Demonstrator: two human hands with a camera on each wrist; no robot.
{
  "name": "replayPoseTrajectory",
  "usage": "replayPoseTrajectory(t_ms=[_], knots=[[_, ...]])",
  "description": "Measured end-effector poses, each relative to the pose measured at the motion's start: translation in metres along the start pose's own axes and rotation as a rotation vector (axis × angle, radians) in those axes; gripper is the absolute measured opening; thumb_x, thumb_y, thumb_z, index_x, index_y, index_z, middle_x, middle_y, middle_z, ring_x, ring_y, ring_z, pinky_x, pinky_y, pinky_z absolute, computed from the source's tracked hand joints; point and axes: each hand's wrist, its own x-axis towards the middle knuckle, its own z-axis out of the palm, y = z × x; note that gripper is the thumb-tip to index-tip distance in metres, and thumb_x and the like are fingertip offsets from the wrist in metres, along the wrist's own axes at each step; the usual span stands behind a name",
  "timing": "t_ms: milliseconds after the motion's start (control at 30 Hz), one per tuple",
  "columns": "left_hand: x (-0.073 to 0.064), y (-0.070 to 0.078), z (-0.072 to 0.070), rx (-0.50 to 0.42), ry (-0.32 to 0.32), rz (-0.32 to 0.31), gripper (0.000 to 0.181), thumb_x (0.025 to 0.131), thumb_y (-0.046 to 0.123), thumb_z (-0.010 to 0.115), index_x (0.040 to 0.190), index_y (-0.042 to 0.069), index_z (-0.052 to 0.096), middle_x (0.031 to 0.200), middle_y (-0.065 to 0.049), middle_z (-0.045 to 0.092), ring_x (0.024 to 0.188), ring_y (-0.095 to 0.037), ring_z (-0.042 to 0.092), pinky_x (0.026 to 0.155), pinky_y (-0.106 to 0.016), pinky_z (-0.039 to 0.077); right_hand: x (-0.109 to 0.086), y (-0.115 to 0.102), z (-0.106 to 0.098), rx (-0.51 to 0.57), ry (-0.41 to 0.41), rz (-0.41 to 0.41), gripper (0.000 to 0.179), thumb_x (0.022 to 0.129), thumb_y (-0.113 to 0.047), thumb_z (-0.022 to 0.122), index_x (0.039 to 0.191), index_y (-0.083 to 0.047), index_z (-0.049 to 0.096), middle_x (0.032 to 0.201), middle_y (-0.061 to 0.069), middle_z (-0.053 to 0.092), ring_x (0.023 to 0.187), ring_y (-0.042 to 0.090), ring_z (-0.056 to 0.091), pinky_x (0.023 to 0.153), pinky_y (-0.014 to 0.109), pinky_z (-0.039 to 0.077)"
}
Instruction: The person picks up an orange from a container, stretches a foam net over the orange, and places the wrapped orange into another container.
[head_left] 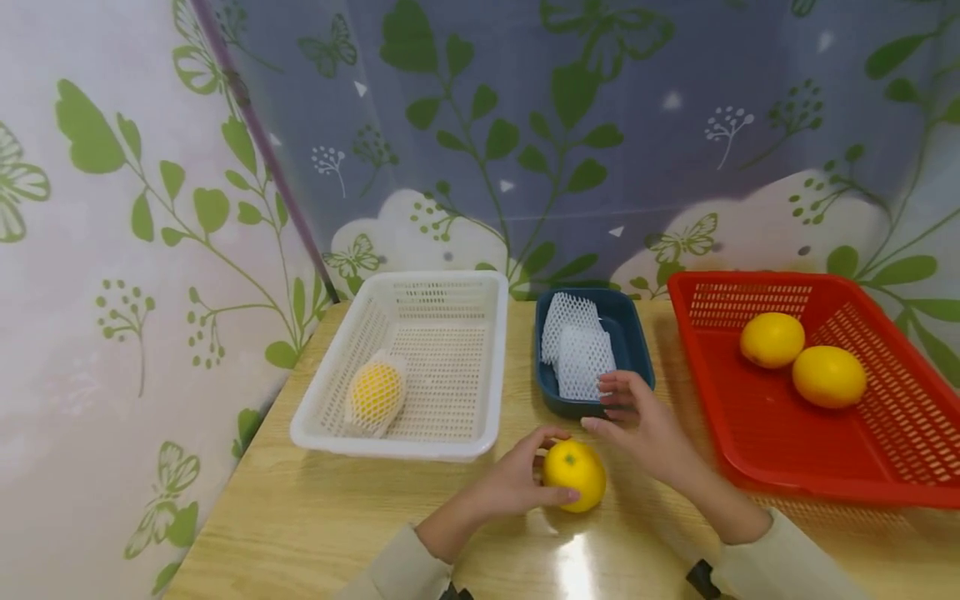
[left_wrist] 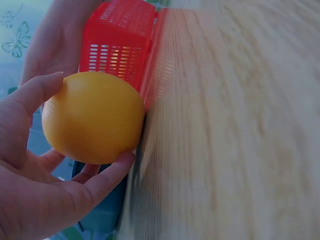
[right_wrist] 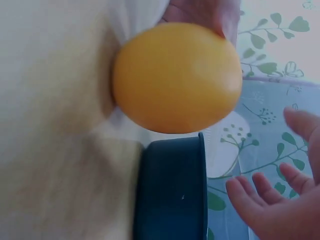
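Observation:
My left hand [head_left: 513, 479] grips a round yellow citrus fruit [head_left: 574, 475], its thumb and fingers curled about the sides. In the left wrist view the same fruit [left_wrist: 95, 117] shows smooth and orange-yellow. My right hand [head_left: 645, 429] is held over the front right corner of a dark blue basin [head_left: 637, 346], fingers loosely bent with nothing in them. White foam net sleeves [head_left: 585, 362] lie inside that basin. The right wrist view shows the right hand [right_wrist: 282, 185] apart from the fruit, beside the basin's wall.
On the left stands a white plastic basket [head_left: 491, 375] with one netted yellow fruit [head_left: 377, 393] in it. A red basket [head_left: 701, 375] at the right holds two bare yellow fruits [head_left: 828, 377]. The wooden table [head_left: 300, 517] meets a patterned curtain [head_left: 465, 108] behind.

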Motion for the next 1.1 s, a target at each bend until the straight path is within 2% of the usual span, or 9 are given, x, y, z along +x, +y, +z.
replayPoseTrajectory(t_ms=[167, 333, 433, 700, 867, 1100], knots=[[-0.002, 0.0, -0.001, 0.009, -0.023, 0.019, 0.064, 0.084, 0.016, 0.076, 0.138, 0.012, 0.042, 0.129, -0.005, 0.047, 0.116, -0.023, 0.054, 0.088, -0.024, 0.051, 0.017, 0.001, 0.007, -0.087, 0.097, 0.019, 0.051, 0.085, -0.012, 0.075, 0.126, 0.003, 0.048, 0.122, 0.024, 0.055, 0.108, 0.038, 0.057, 0.092, 0.052, 0.05], [-0.003, 0.002, 0.0, -0.019, -0.029, 0.02, 0.064, 0.084, 0.013, 0.076, 0.138, 0.01, 0.042, 0.127, -0.003, 0.047, 0.115, -0.02, 0.053, 0.088, -0.023, 0.05, 0.031, 0.006, 0.012, -0.177, 0.155, 0.006, 0.049, 0.085, -0.009, 0.075, 0.125, 0.005, 0.05, 0.122, 0.024, 0.054, 0.108, 0.038, 0.056, 0.093, 0.052, 0.05], [-0.004, 0.003, 0.0, -0.028, -0.033, 0.026, 0.065, 0.084, 0.011, 0.076, 0.138, 0.007, 0.041, 0.128, -0.003, 0.046, 0.114, -0.02, 0.054, 0.088, -0.023, 0.051, 0.038, 0.008, 0.011, -0.22, 0.169, 0.031, 0.049, 0.086, -0.01, 0.074, 0.126, 0.005, 0.049, 0.123, 0.025, 0.051, 0.109, 0.04, 0.053, 0.094, 0.053, 0.048], [-0.006, 0.003, 0.0, 0.022, -0.032, 0.023, 0.07, 0.083, 0.013, 0.077, 0.142, 0.01, 0.038, 0.134, -0.006, 0.042, 0.121, -0.026, 0.049, 0.089, -0.022, 0.05, 0.055, 0.02, 0.009, -0.354, 0.098, 0.133, 0.053, 0.087, -0.018, 0.073, 0.129, 0.001, 0.047, 0.132, 0.028, 0.044, 0.115, 0.043, 0.046, 0.095, 0.058, 0.045], [-0.007, 0.002, 0.0, 0.034, -0.036, 0.023, 0.07, 0.084, 0.014, 0.076, 0.142, 0.011, 0.038, 0.136, -0.007, 0.041, 0.123, -0.028, 0.047, 0.089, -0.023, 0.049, 0.066, 0.027, 0.011, -0.394, 0.017, 0.235, 0.067, 0.086, -0.027, 0.074, 0.138, -0.001, 0.04, 0.14, 0.031, 0.035, 0.121, 0.048, 0.041, 0.1, 0.063, 0.039], [-0.007, 0.002, 0.0, 0.081, -0.019, 0.03, 0.073, 0.082, 0.017, 0.078, 0.143, 0.012, 0.038, 0.137, -0.009, 0.04, 0.124, -0.03, 0.045, 0.088, -0.022, 0.048, 0.078, 0.029, 0.011, -0.473, -0.04, 0.341, 0.073, 0.084, -0.03, 0.076, 0.139, 0.0, 0.037, 0.136, 0.033, 0.035, 0.119, 0.048, 0.041, 0.099, 0.062, 0.039]])
